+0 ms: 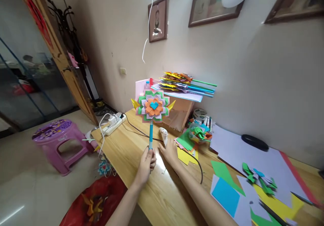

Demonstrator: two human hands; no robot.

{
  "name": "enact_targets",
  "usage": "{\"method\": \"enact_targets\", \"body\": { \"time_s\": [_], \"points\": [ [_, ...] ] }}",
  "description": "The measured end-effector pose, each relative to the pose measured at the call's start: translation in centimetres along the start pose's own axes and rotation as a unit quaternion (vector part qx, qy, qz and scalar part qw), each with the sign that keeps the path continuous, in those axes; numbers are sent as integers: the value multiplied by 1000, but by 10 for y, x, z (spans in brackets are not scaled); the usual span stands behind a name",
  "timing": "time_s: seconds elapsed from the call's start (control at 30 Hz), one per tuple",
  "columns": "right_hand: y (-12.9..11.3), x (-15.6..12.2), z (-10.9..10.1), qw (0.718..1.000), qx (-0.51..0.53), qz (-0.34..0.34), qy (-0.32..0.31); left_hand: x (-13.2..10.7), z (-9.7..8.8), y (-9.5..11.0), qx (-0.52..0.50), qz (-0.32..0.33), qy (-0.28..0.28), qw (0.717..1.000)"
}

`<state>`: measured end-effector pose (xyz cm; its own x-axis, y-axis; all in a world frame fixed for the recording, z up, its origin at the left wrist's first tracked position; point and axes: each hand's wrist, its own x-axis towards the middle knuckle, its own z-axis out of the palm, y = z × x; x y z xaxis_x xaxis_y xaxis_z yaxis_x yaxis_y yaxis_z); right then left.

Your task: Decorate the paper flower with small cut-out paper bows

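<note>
Upright in my left hand [148,160] is a layered paper flower [150,106] on a blue stick [151,136]; my fingers wrap round the stick's lower end. Green, lilac and orange petals surround a blue heart, with pink at the edge and yellow pointed leaves at both sides. My right hand [170,151] rests low over the table, its thumb and fingers closed around the narrow end of a white glue gun [163,134]. Part of that grip is hidden by the hand itself.
A wooden table [157,195] carries cut paper sheets [225,195], scissors [272,212], a tub of paper pieces [199,133] and a power strip [113,124]. Finished paper flowers [176,81] lie stacked on a box. A black cord [201,172] crosses the tabletop. A pink stool [63,145] stands left.
</note>
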<state>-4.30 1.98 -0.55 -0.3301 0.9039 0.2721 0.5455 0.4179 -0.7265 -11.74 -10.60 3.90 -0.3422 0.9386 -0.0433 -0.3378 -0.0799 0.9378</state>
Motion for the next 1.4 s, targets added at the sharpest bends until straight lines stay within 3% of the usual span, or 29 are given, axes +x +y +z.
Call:
{"method": "enact_targets", "body": {
  "time_s": [0.07, 0.17, 0.3, 0.4, 0.53, 0.7, 1.4],
  "points": [
    [1, 7, 9, 1000, 19, 2, -6, 3, -10, 0, -3, -1, 35, 999],
    [9, 8, 0, 998, 58, 7, -17, 8, -18, -5, -9, -2, 65, 998],
    [11, -10, -41, 991, 133, 21, 25, 16, -16, -14, -19, -16, 73, 997],
    [-3, -26, -75, 984, 177, 23, -7, 20, -9, -20, -22, -31, 65, 997],
    [-29, -34, -99, 991, 123, -6, -50, 21, 2, -27, -20, -50, 45, 998],
    [-42, -30, -102, 995, 80, -30, -53, 18, 9, -32, -13, -67, 34, 997],
    [-37, -34, -102, 994, 94, -11, -57, 11, 10, -34, -22, -70, 32, 997]
  ]
}}
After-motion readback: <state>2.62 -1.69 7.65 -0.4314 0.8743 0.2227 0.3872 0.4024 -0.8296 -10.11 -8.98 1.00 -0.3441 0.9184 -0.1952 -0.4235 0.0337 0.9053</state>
